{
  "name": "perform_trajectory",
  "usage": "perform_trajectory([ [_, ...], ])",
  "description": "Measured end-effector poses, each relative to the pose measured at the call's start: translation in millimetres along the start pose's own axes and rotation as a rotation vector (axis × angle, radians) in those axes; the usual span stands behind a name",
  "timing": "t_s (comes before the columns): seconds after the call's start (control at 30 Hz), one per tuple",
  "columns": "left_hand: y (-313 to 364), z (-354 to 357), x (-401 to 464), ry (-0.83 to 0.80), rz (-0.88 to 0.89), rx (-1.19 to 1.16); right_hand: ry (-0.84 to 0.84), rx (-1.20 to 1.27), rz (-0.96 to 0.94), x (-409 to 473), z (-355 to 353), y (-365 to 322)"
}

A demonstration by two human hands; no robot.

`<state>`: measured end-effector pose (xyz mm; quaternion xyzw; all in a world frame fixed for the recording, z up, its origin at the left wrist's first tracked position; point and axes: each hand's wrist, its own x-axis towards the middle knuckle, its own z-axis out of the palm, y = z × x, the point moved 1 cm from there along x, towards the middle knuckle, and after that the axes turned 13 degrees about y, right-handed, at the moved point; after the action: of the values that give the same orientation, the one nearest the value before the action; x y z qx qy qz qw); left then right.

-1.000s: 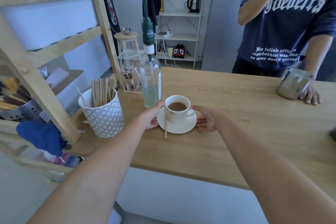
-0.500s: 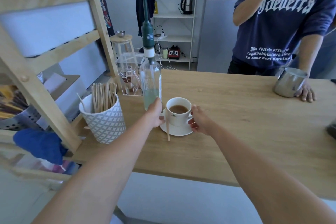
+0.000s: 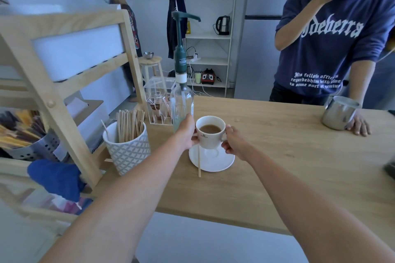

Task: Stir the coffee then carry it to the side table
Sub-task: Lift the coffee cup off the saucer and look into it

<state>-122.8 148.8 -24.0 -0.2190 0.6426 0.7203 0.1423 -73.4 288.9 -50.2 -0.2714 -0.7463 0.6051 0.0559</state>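
A white cup (image 3: 210, 136) with brown coffee in it is held just above its white saucer (image 3: 213, 161). My left hand (image 3: 187, 132) grips the cup's left side. My right hand (image 3: 234, 142) grips its right side at the handle. The saucer rests on the wooden table (image 3: 288, 156). A wooden stir stick (image 3: 199, 162) lies across the saucer's left rim, its near end on the table.
A pump bottle (image 3: 181, 92) stands right behind my left hand. A patterned pot of wooden sticks (image 3: 128, 147) is at the left, beside a wooden shelf frame (image 3: 53, 100). Across the table a person holds a steel jug (image 3: 338, 113). A round stool (image 3: 150, 66) stands behind.
Both hands moved from the saucer's rim up to the cup and closed on it. The cup has come up off the saucer, which stayed on the table with the stick.
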Motion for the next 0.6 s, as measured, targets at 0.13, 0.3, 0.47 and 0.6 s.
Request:
perform_trajectory([
  [0.13, 34.5, -0.6, -22.2, -0.007, 0.080, 0.029, 0.016, -0.005, -0.074, -8.1, -4.2, -36.7],
  [0.3, 80.1, -2.4, -40.2, -0.002, 0.192, 0.086, 0.030, 0.011, -0.126, -18.5, -10.2, -86.7],
  [0.47, 115.1, -3.9, -56.1, 0.016, 0.275, 0.125, 0.056, 0.024, -0.204, -21.7, -15.4, -125.1],
  [0.6, 143.0, -5.4, -65.8, 0.018, 0.332, 0.164, 0.046, 0.049, -0.241, -23.9, -18.1, -154.2],
])
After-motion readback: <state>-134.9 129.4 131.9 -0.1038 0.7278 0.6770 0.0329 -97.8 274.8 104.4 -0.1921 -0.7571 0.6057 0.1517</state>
